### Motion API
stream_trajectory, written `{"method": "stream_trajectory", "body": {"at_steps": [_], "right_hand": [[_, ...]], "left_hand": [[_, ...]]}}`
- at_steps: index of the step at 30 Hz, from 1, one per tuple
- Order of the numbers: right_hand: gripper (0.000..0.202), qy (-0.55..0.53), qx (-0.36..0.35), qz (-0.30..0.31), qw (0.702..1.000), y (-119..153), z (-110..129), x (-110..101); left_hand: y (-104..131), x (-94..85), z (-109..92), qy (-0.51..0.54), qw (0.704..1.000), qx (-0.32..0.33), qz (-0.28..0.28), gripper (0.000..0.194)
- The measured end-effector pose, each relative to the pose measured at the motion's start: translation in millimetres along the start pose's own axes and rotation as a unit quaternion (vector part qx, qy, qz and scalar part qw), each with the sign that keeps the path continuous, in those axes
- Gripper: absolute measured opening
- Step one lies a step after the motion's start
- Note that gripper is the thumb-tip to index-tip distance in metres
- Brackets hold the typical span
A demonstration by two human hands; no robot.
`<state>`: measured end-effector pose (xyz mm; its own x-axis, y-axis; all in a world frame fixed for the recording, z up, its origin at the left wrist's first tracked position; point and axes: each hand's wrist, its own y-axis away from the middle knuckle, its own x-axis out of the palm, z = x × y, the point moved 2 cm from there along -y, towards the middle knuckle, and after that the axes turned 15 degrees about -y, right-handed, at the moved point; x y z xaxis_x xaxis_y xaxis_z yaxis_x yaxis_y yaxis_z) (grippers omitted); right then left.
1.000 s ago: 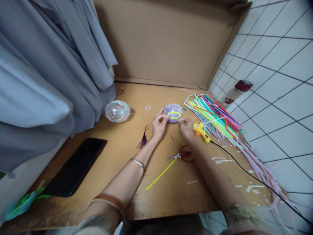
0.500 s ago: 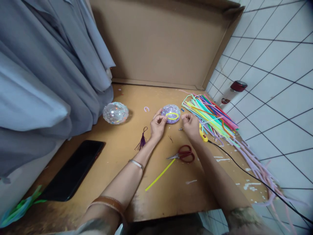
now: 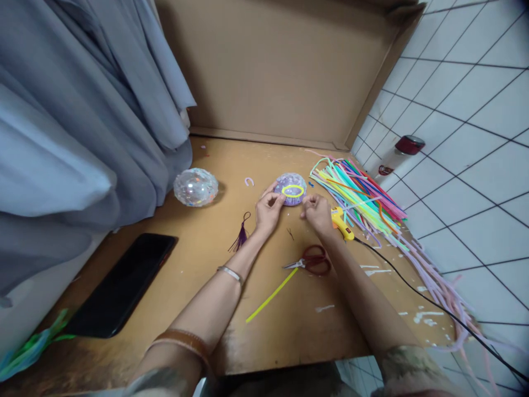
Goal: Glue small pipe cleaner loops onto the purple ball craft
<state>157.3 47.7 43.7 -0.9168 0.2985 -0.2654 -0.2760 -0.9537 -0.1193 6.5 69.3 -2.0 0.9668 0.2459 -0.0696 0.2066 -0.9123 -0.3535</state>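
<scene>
A yellow loop [image 3: 293, 191] shows in front of a round clear-and-purple ball [image 3: 292, 179] near the middle of the table. My left hand [image 3: 268, 212] pinches the left end of the loop between thumb and fingertips. Close to the ball's lower right side is my right hand [image 3: 316, 210], its fingers curled together; what they hold, if anything, is too small to tell. Red-handled scissors [image 3: 316, 260] lie nearer to me, beside a straight yellow strip [image 3: 270, 296]. A purple tassel [image 3: 241, 234] rests left of my left hand.
Colourful pipe cleaners [image 3: 359, 193] are heaped at the right, next to a yellow glue gun [image 3: 343, 223] with a black cord. Another clear ball [image 3: 195, 188] sits at the left, with a black phone [image 3: 124, 284] nearer. Cardboard [image 3: 273, 71] stands behind.
My right hand has moved slightly left, closer to the ball. The yellow piece, earlier a more open curve, now looks like a closed oval.
</scene>
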Motion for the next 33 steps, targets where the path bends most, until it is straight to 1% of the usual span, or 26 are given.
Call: {"method": "stream_trajectory", "body": {"at_steps": [12, 19, 26, 33], "right_hand": [[0.012, 0.002, 0.005, -0.029, 1.000, -7.6, -6.4, 6.4], [0.013, 0.018, -0.002, -0.060, 0.998, -8.1, -6.3, 10.9], [0.015, 0.011, -0.006, -0.051, 0.999, -10.7, -9.9, 11.0], [0.014, -0.013, 0.007, -0.061, 0.998, -11.9, -11.1, 12.2]], "left_hand": [[0.6, 0.7, 1.5, -0.022, 1.000, 0.007, -0.005, 0.023], [0.7, 2.1, 3.8, -0.034, 0.999, 0.014, -0.005, 0.025], [0.4, 2.3, 5.8, -0.058, 0.998, 0.021, -0.001, 0.024], [0.4, 3.0, 7.1, -0.056, 0.998, 0.025, -0.005, 0.026]]}}
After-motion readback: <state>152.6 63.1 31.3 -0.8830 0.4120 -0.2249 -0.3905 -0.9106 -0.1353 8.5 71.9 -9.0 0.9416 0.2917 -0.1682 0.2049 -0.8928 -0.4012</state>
